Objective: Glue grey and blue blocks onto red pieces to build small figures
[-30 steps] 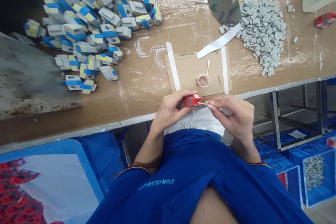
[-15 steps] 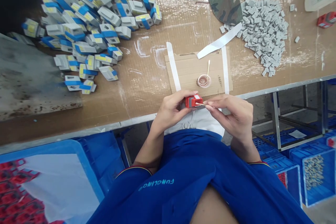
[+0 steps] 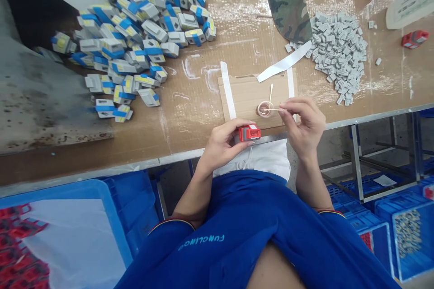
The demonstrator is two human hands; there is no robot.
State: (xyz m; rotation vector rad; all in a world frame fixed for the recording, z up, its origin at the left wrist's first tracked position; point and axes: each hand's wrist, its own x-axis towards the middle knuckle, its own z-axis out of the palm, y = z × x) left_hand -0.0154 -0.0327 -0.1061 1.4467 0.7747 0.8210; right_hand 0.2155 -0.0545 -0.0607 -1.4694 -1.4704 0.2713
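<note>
My left hand (image 3: pixel 226 144) grips a small red and grey plastic housing (image 3: pixel 250 133) at the table's front edge, its hollow end facing right. Between the thumb and fingers of my right hand (image 3: pixel 303 124) is a thin cotton swab (image 3: pixel 274 109). Its tip reaches into a small round cup (image 3: pixel 259 113) with something brownish inside. A second cotton swab (image 3: pixel 271 92) leans over the cup's far rim. Under the cup lies a cardboard sheet (image 3: pixel 240 99), with white tape strips along its sides.
Grey housings with blue and yellow bands (image 3: pixel 125 45) are heaped at the left. Small grey pieces (image 3: pixel 339 54) are piled at the right by a camouflage cloth (image 3: pixel 290 9). A blue tray (image 3: pixel 115 216) with red parts stands lower left; blue crates (image 3: pixel 413 244) stand lower right.
My right hand has moved the swab away from the red housing, forward and over to the cup. My left hand still holds the housing in about the same place. The camera view has shifted slightly.
</note>
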